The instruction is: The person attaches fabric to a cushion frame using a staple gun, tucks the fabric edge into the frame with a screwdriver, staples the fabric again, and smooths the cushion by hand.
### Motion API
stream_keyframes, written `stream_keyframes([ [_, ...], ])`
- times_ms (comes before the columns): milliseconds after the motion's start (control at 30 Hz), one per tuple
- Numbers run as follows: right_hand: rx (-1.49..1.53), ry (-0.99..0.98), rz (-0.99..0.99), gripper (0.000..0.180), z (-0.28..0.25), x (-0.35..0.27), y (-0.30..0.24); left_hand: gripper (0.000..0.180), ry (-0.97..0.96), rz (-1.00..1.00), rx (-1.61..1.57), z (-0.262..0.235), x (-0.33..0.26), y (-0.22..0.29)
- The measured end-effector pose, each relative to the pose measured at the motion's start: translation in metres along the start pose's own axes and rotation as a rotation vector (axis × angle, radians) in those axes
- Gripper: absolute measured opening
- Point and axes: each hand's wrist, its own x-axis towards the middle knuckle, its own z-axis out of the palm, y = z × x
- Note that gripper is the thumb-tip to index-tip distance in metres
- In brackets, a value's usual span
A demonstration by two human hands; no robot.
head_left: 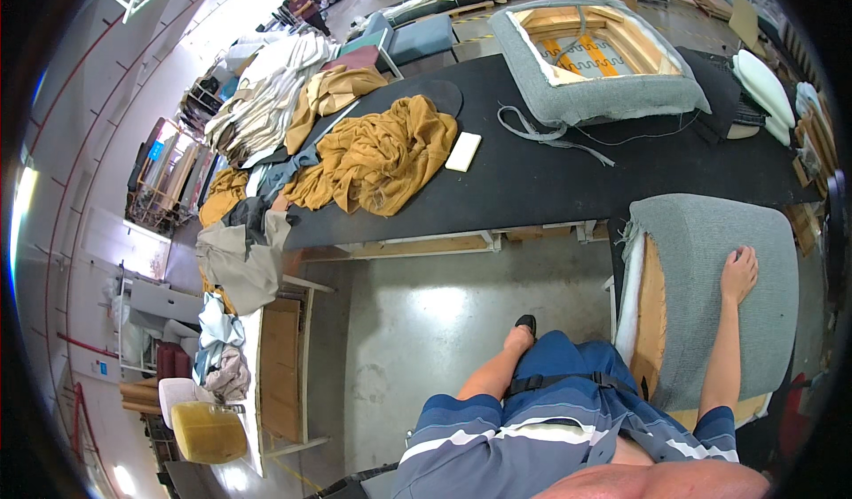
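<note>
The right hand (738,274) lies flat, fingers spread, arm straight, on the grey upholstered seat cushion (710,233), while the left hand (518,337) hangs well left of it, its fingers hidden.

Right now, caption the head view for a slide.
Right hand rests flat on a grey upholstered cushion beside a black worktable.

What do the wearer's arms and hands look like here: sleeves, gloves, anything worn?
Both forearms are bare. Left hand and right hand wear no gloves, and no watch or rings are visible. Short sleeves end above the elbows: a blue shirt with darker and white horizontal stripes. A black strap with a buckle crosses the shirt front.
</note>
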Motion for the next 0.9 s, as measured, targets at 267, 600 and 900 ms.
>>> stream_keyframes([
  [267,-0.002,0.017,0.004,0.034,0.002,-0.001,0.0,0.038,0.023,0.055,-0.023,-0.005,-0.006,0.004],
  [600,0.003,0.033,-0.005,0.034,0.001,0.0,-0.003,0.039,0.015,0.052,-0.019,-0.003,-0.004,0.0],
  [900,0.0,0.019,0.007,0.033,-0.001,0.0,-0.004,0.039,0.01,0.032,0.012,0.0,0.0,-0.002],
])
